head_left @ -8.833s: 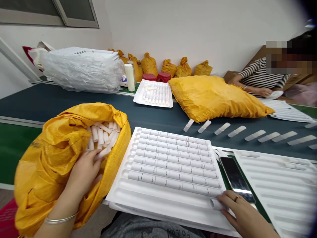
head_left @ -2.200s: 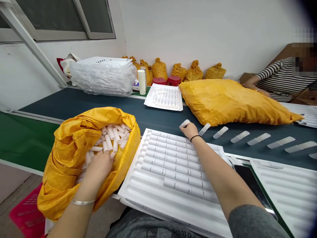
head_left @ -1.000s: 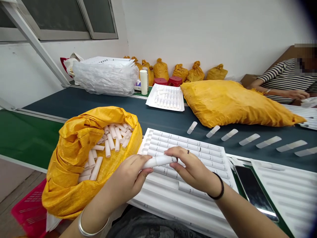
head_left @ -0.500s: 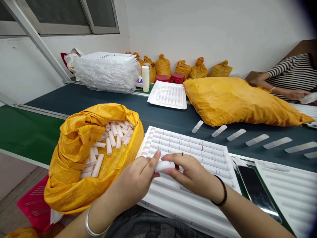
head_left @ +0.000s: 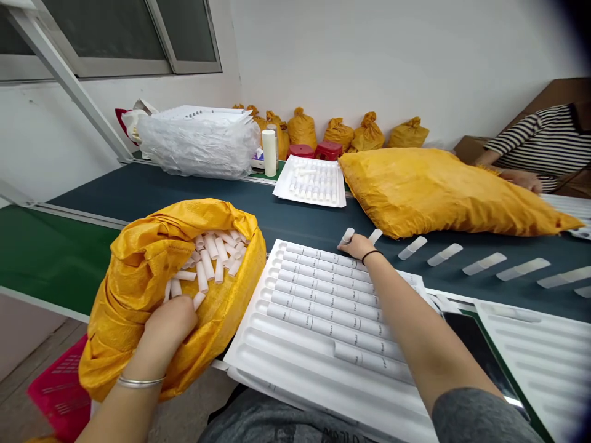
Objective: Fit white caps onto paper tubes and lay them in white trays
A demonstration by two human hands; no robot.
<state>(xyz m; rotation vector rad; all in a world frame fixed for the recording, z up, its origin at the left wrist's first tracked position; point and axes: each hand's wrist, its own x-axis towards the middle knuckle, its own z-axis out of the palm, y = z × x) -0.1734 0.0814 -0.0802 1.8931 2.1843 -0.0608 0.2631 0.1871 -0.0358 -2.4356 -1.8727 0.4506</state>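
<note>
My left hand (head_left: 172, 320) reaches into the yellow sack (head_left: 111, 320), among short white tubes (head_left: 210, 246); its fingertips are hidden. Beyond the tray, my right hand (head_left: 357, 247) pinches a translucent white tube (head_left: 347, 235) over the dark belt. A second such tube (head_left: 375, 235) stands just right of that hand. The white grooved tray (head_left: 286, 344) lies in front of me, its far rows filled with printed white tubes (head_left: 318, 289) and a nearer row partly filled. My right forearm passes over the tray's right part.
More translucent tubes (head_left: 443, 254) are spaced along the dark belt (head_left: 184, 191). A full yellow sack (head_left: 443, 191) lies behind them, beside a smaller filled tray (head_left: 311, 181). A phone (head_left: 480, 351) and another grooved tray (head_left: 545, 357) are at right. A person in stripes (head_left: 545, 144) sits far right.
My hands have parted from the white tube between them. The left went into the sack, the right out to the belt, where it took hold of a tube. The nearer row holds tubes.
</note>
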